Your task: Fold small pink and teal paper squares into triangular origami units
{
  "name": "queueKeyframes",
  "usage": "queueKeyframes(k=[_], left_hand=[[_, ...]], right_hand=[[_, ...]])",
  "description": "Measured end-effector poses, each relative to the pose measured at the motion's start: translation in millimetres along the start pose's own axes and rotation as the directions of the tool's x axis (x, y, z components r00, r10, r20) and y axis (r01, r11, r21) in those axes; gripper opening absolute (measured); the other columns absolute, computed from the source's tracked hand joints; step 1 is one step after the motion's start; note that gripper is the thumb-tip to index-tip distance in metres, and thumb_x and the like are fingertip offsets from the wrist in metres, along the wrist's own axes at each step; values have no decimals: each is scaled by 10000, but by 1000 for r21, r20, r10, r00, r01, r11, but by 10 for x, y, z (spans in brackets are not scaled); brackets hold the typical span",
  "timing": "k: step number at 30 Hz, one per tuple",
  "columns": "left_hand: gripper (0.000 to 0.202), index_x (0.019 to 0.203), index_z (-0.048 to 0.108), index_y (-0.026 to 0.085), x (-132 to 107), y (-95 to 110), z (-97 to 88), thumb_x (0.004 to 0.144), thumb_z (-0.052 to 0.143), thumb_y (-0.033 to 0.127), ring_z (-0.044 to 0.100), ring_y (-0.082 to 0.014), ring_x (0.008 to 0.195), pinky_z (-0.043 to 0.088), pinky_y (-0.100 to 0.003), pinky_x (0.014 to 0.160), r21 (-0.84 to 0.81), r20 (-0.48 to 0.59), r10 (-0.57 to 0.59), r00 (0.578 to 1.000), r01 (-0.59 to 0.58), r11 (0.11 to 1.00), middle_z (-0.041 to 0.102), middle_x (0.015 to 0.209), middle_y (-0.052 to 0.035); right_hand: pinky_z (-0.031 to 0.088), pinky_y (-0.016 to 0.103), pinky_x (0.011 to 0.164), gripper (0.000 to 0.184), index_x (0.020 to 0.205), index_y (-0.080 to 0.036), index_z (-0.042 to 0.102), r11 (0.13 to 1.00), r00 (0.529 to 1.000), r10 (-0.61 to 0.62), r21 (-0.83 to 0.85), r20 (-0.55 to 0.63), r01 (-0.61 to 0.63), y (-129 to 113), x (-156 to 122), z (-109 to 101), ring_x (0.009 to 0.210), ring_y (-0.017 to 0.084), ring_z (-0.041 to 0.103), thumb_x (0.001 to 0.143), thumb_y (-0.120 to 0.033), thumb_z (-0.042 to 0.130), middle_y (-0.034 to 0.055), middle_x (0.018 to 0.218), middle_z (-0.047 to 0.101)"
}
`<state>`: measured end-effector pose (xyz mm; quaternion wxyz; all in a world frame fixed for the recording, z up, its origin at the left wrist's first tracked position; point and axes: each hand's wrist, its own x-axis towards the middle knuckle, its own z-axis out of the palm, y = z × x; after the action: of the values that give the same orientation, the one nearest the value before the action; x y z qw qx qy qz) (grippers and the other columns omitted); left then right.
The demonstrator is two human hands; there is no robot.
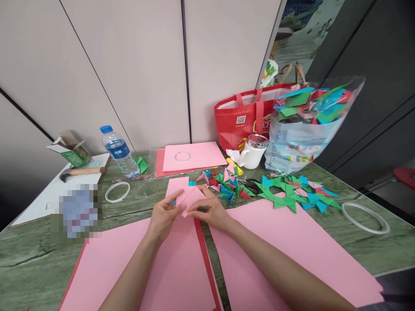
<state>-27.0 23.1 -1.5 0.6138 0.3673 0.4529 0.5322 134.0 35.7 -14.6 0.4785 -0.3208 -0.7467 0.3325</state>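
A small pink paper piece [189, 196], partly folded, is held just above the table between both hands. My left hand [164, 218] pinches its left edge with closed fingers. My right hand [210, 211] grips its right side, fingers closed on the paper. A pink square [177, 185] lies flat right behind it. Large pink sheets [292, 246] lie under my forearms on the green table [29, 263].
Folded paper shapes in several colours [292, 192] lie behind the hands. A clear bag of folded pieces [304, 125], a red bag [240, 119], a white mug [253, 153], a water bottle [118, 151], tape rings [117, 191] [365, 217] and a small box [69, 149] stand around.
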Motion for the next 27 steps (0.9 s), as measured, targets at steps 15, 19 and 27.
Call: queueKeyframes(k=[15,19,27], left_hand=[[546,1073,622,171,-35,-14,53,544,754,204,596,-142,688,473,-242,642,88,-16,87,996,-85,992,691,792,-50],[486,1052,636,187,-35,-21,50,582,734,263,596,-167,760,478,-260,664,132,-26,91,996,-87,988,683,910,-64],[481,1057,634,181,-28,-79,57,596,722,283,579,-150,658,484,-283,651,161,-46,143,989,-134,978,662,667,-17]], right_hand=[[460,259,565,173,624,-180,617,985,969,175,43,-172,-170,59,3,77,703,156,542,731,-314,596,37,742,581],[461,274,613,164,631,-176,608,976,957,216,82,-193,-204,80,3,98,654,142,552,738,-298,585,14,658,590],[447,260,567,134,645,-177,606,983,951,182,64,-250,-171,75,-7,107,605,134,536,731,-281,597,16,655,594]])
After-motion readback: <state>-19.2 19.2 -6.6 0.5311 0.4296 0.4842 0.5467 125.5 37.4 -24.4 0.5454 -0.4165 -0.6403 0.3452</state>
